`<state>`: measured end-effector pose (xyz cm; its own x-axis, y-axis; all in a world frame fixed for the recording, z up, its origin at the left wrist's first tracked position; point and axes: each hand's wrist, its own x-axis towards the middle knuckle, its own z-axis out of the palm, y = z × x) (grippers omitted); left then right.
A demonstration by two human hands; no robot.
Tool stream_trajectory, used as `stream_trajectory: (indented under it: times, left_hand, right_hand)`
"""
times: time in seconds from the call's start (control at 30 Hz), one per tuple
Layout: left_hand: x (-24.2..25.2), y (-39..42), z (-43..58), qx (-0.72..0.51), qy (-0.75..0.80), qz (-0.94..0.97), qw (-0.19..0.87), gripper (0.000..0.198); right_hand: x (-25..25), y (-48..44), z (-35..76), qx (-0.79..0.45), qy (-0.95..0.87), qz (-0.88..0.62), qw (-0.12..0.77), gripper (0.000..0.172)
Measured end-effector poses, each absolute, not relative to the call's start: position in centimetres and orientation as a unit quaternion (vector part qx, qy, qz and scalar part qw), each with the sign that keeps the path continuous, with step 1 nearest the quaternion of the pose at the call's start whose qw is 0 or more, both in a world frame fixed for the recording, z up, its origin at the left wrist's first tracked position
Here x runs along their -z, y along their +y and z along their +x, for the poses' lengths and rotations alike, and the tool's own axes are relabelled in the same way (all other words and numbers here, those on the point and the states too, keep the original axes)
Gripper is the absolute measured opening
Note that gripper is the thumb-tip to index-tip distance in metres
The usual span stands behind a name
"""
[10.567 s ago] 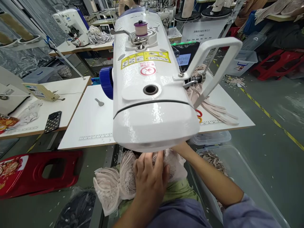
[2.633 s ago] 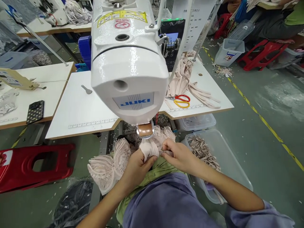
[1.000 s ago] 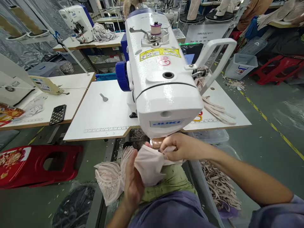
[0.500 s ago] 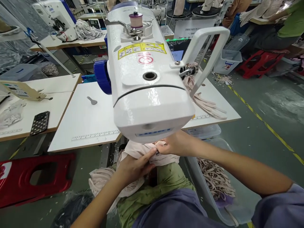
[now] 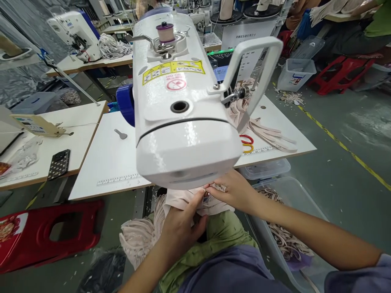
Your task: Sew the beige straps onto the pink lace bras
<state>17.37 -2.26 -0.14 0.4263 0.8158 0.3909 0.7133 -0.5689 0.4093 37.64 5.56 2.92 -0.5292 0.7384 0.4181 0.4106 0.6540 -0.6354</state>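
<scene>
Pale beige fabric (image 5: 180,199) lies over my lap, just below the front end of a white sewing machine (image 5: 189,150). My left hand (image 5: 185,221) is closed on the fabric, thumb and fingers pinching near its upper edge. Close beside it, my right hand (image 5: 233,191) grips the same fabric, its fingertips almost touching the left thumb. A small dark shiny piece shows between the fingertips, too small to name. More bunched beige fabric (image 5: 139,238) hangs at the left of my lap. The machine's head hides its needle area.
Beige straps (image 5: 269,134) and red- and yellow-handled scissors (image 5: 248,147) lie on the white table (image 5: 106,154) right of the machine. A clear bin (image 5: 305,199) of straps stands below right, a red stool (image 5: 76,228) at lower left. A phone (image 5: 59,164) is on the left table.
The view has shifted, and the scissor handles now show past the machine. Both hands still hold the fabric; my left thumb points more upward and my right fingers are spread slightly along it.
</scene>
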Motion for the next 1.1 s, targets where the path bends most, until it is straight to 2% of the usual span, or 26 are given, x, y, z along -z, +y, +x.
stream_trajectory:
  times: [0.2, 0.33, 0.47, 0.63, 0.9, 1.0, 1.1]
  left_hand:
    - [-0.2, -2.3, 17.9, -0.287, 0.474, 0.829, 0.072, 0.058]
    - [-0.8, -2.4, 18.1, -0.271, 0.497, 0.823, 0.048, 0.054]
    - [-1.4, -2.5, 17.5, -0.265, 0.471, 0.837, 0.088, 0.059]
    - [-1.9, -2.1, 16.1, -0.245, 0.443, 0.854, 0.122, 0.058]
    - [-1.9, -1.0, 15.0, -0.208, 0.411, 0.881, 0.108, 0.046]
    - [-1.4, -1.1, 15.4, -0.186, 0.434, 0.878, 0.078, 0.049]
    - [-1.3, -1.6, 16.3, -0.157, 0.472, 0.865, 0.071, 0.053]
  right_hand:
    - [-2.8, 5.6, 37.7, -0.25, -0.837, -0.363, 0.323, 0.01]
    - [-1.6, 4.9, 38.0, -0.164, -0.858, -0.297, 0.385, 0.016]
    - [-1.2, 4.6, 38.1, -0.098, -0.872, -0.252, 0.407, 0.027]
    - [-1.5, 5.2, 37.9, -0.096, -0.87, -0.269, 0.401, 0.025]
    - [-1.3, 4.7, 37.8, -0.055, -0.866, -0.278, 0.411, 0.025]
    - [-0.6, 3.8, 38.1, -0.125, -0.841, -0.331, 0.409, 0.024]
    - [0.1, 3.6, 38.2, -0.336, -0.751, -0.408, 0.397, 0.023]
